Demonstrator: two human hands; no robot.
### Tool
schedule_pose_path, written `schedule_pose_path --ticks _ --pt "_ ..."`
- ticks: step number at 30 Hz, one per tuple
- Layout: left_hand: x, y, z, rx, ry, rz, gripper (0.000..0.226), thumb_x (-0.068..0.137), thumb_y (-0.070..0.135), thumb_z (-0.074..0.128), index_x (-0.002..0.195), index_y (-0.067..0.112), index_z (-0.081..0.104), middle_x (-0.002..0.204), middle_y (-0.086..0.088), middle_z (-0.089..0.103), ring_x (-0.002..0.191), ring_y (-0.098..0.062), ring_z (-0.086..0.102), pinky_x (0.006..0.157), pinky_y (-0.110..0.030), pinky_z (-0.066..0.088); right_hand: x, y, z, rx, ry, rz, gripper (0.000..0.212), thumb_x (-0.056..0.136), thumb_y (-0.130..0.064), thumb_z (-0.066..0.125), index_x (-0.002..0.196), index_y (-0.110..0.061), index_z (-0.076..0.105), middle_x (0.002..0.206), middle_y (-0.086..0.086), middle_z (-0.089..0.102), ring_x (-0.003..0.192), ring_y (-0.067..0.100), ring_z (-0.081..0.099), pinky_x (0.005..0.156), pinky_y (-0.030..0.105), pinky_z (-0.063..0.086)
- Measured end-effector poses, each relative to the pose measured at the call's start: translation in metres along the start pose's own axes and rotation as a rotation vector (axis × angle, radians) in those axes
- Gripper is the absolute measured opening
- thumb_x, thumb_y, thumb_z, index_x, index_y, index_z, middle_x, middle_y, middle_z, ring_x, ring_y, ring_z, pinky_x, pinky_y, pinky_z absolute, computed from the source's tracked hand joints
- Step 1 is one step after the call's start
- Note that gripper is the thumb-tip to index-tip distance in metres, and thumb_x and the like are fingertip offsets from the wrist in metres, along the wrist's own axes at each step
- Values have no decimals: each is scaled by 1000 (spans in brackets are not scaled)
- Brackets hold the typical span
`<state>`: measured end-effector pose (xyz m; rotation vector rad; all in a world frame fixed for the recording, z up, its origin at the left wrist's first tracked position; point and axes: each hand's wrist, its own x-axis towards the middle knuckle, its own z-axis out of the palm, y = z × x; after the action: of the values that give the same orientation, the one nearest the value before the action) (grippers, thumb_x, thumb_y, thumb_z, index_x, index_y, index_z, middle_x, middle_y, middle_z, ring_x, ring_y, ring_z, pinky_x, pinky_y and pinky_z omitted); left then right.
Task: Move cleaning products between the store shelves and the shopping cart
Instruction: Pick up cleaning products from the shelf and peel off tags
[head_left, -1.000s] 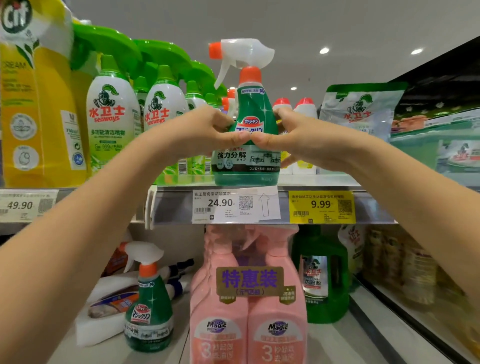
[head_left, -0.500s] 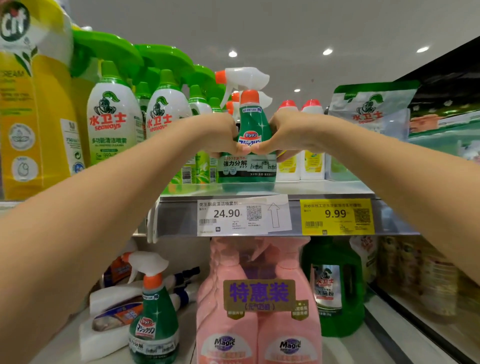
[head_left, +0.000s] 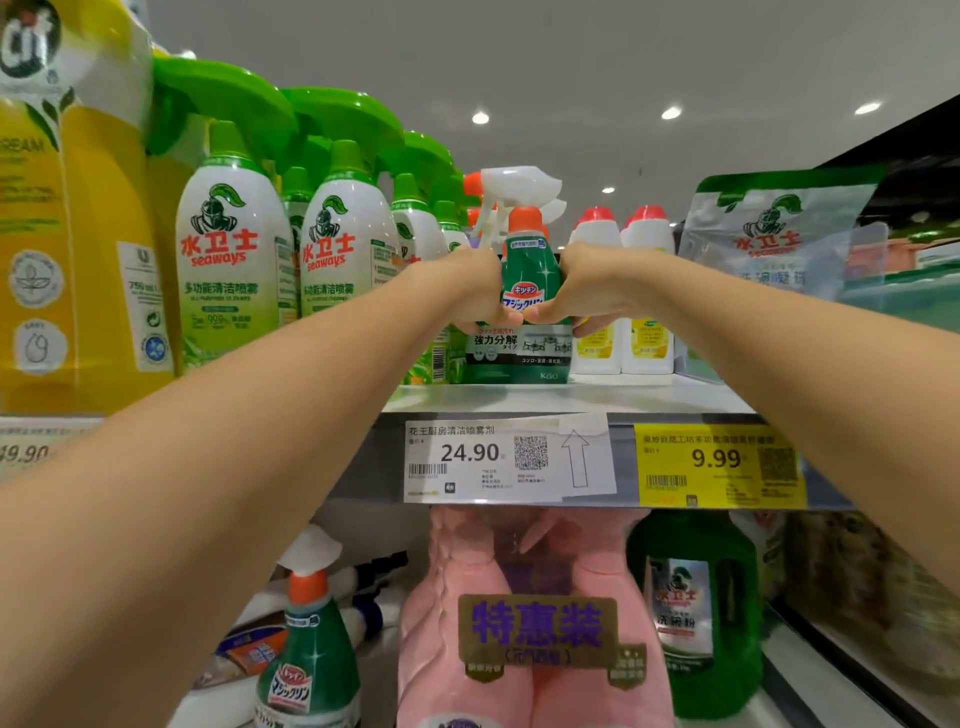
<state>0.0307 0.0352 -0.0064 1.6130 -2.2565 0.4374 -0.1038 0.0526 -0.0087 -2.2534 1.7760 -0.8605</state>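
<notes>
Both hands' fingers (head_left: 511, 314) hide the bottle's (head_left: 530, 270) label.

Green spray bottle (head_left: 530, 291), orange collar, white trigger

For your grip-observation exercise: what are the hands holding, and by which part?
Both the left hand and right hand clasp the green spray bottle around its upper body, below the orange collar.

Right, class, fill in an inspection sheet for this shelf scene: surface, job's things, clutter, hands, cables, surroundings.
Surface: upper shelf, price tags on its front edge.
Job's things: green spray bottle standing upright on the shelf.
Clutter: white Seaways sprays to its left, red-capped bottles to its right, pink bottles below.
Hands: left hand and right hand both grip the bottle.
Cables: nothing seen.
Surroundings: ceiling lights.
</notes>
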Motion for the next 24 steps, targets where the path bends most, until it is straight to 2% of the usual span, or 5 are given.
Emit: schedule_pose_path --ticks 4,14,19,22,24 --pt "4 -1 -1 0 -4 -9 27 94 40 56 89 18 41 70 4 48 53 -6 52 39 -13 37 2 0 1 23 -5 7 50 90 -23 69 134 -14 48 125 11 59 107 28 64 90 38 57" --pt "-2 5 6 -56 -4 -40 36 93 35 59 113 5 54 84 -3 59 59 -10 58 53 -20 47 -9 1 5 33 55 -7 45 91 -24 67 132 -16 49 119 9 59 102 25 61 85 35 57" --pt "-20 9 1 -219 122 -51 20 96 25 57 86 11 47 72 1 51 60 -9 53 45 -16 40 -23 -5 1 -43 50 58 52 91 -28 67 136 -10 47 118 16 61 99 29 65 86 39 58" --pt "-42 14 -7 -346 220 12 16 95 23 58 85 11 58 73 0 60 65 -10 57 52 -15 48 -39 -5 1 -26 123 -6 36 91 -31 67 119 -9 56 103 12 64 89 22 66 75 32 59" --pt "-58 18 -11 -458 256 48 21 95 22 57 93 4 68 84 -7 69 75 -14 66 70 -26 58 -52 -9 3 27 191 -98 25 90 -28 68 105 -9 62 90 10 65 79 17 63 69 30 58"
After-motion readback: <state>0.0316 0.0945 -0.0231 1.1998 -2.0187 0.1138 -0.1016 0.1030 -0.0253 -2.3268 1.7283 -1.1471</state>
